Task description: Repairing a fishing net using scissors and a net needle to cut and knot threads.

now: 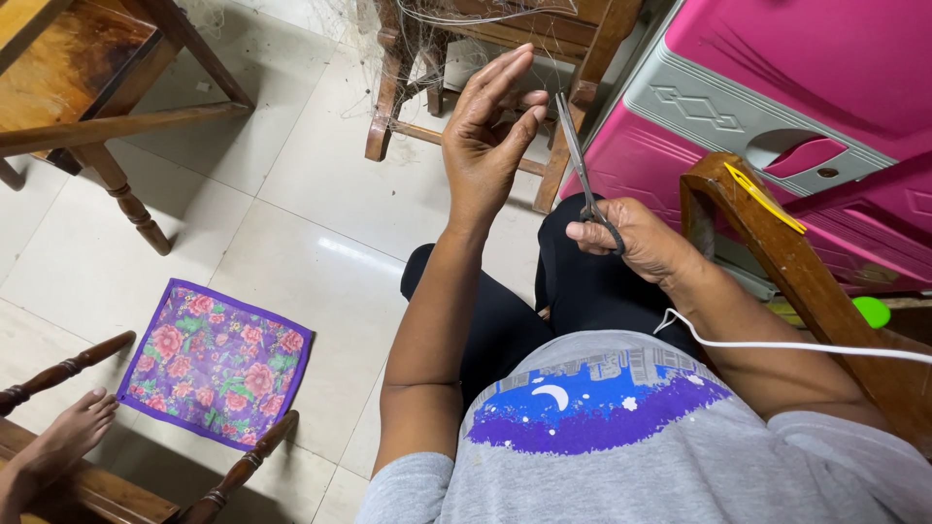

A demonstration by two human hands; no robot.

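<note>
My right hand (pixel 641 238) grips the black handles of a pair of scissors (pixel 577 155); the grey blades point up and away, close together. Just left of the blades my left hand (pixel 488 136) is raised with the palm turned toward me, fingers together, thumb tip near the blades. Thin, pale netting threads (pixel 417 29) hang from the wooden chair ahead and seem to run to my left fingers, though I cannot tell whether they are pinched. I sit with black-trousered legs (pixel 505 311) below both hands.
A wooden chair (pixel 408 87) stands ahead, a wooden table (pixel 87 87) at upper left. A pink and grey plastic cabinet (pixel 777 87) is at right behind a wooden armrest (pixel 777 252). A purple flowered cloth (pixel 218 361) lies on the tiled floor. Another person's bare foot (pixel 63 437) rests at lower left.
</note>
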